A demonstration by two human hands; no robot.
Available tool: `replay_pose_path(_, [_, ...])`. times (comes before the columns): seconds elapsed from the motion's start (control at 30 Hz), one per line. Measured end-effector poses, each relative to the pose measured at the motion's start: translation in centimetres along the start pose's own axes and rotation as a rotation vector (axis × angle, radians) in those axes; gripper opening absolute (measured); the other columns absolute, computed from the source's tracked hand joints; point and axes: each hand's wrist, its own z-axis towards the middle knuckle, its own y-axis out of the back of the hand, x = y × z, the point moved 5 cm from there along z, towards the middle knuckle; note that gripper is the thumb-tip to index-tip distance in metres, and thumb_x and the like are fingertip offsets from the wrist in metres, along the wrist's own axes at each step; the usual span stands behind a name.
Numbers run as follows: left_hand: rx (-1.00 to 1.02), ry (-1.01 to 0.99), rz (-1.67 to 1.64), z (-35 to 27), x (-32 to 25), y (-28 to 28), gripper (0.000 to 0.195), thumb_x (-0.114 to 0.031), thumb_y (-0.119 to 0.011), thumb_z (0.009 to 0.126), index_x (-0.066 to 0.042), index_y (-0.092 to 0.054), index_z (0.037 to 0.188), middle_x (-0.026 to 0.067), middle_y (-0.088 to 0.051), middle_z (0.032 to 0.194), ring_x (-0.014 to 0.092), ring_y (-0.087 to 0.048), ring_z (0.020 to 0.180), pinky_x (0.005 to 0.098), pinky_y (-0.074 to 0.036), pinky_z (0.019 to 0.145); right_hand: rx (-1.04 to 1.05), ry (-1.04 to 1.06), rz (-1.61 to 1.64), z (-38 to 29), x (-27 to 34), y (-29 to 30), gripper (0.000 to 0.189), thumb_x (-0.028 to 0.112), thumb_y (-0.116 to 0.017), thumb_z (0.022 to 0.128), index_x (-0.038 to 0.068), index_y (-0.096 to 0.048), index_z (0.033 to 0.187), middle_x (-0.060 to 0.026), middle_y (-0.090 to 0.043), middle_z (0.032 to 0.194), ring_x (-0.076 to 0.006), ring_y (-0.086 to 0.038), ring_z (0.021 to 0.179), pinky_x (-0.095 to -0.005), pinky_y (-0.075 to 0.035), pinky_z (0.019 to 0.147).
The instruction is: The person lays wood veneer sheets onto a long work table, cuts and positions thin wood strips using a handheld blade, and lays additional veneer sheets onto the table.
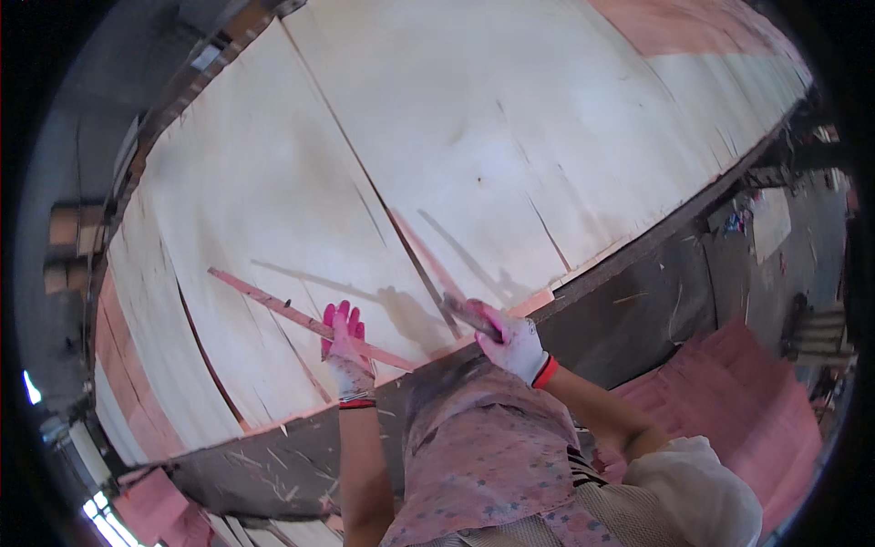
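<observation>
My left hand (pixel 347 355), in a white glove with pink-stained fingers, holds a narrow pink wood strip (pixel 266 299). The strip slants across the hand, one end pointing to the upper left, and casts a shadow on pale wood veneer sheets (pixel 437 137). In a matching glove with a red cuff, my right hand (pixel 513 338) is closed around a grey-brown stick-like tool (pixel 472 318). Past that tool runs a thin pink length (pixel 427 256); whether it belongs to the tool is unclear. Both hands are over the near edge of the sheets.
Dark seams and splits (pixel 369 178) run through the veneer. Pink sheet areas (pixel 690 27) show at the far right. Along the near side is a dark ledge (pixel 273 472) with wood slivers. Pink sheets (pixel 738 424) are stacked at the lower right, beside my floral apron (pixel 485 451).
</observation>
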Motion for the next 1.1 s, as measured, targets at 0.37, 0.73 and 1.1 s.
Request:
replay_pose_path(0.37, [-0.156,0.087,-0.013,-6.3,3.3,7.1,0.043,-0.023,-0.058,0.093,-0.01,-0.048,0.133,0.0094,-0.056,0.131,0.022,-0.056,0.115,0.0355,-0.04,0.095,0.132,-0.117,-0.214,5.1,-7.4,-9.1,0.036,0.023,-0.055,0.085,0.019,-0.055,0.121,-0.0152,-0.066,0.087,-0.037,-0.064,0.082,-0.0479,-0.05,0.073])
replay_pose_path(0.73, [-0.067,0.039,-0.102,-8.8,1.3,9.5,0.044,-0.022,-0.056,0.095,-0.011,-0.046,0.136,0.0093,-0.054,0.134,0.022,-0.051,0.122,0.0353,-0.037,0.1,0.117,-0.135,-0.188,3.2,-9.3,-11.1,0.042,0.024,-0.051,0.086,0.023,-0.051,0.128,-0.016,-0.067,0.088,-0.0376,-0.064,0.081,-0.0483,-0.05,0.075])
replay_pose_path(1.1, [-0.101,0.06,-0.065,-9.9,2.8,13.7,0.044,-0.024,-0.058,0.094,-0.01,-0.047,0.135,0.0089,-0.056,0.131,0.023,-0.054,0.119,0.0361,-0.038,0.099,0.272,-0.096,-0.458,7.9,-7.6,-11.3,0.034,0.018,-0.051,0.083,0.016,-0.061,0.116,-0.0157,-0.068,0.092,-0.0329,-0.067,0.084,-0.0443,-0.052,0.074])
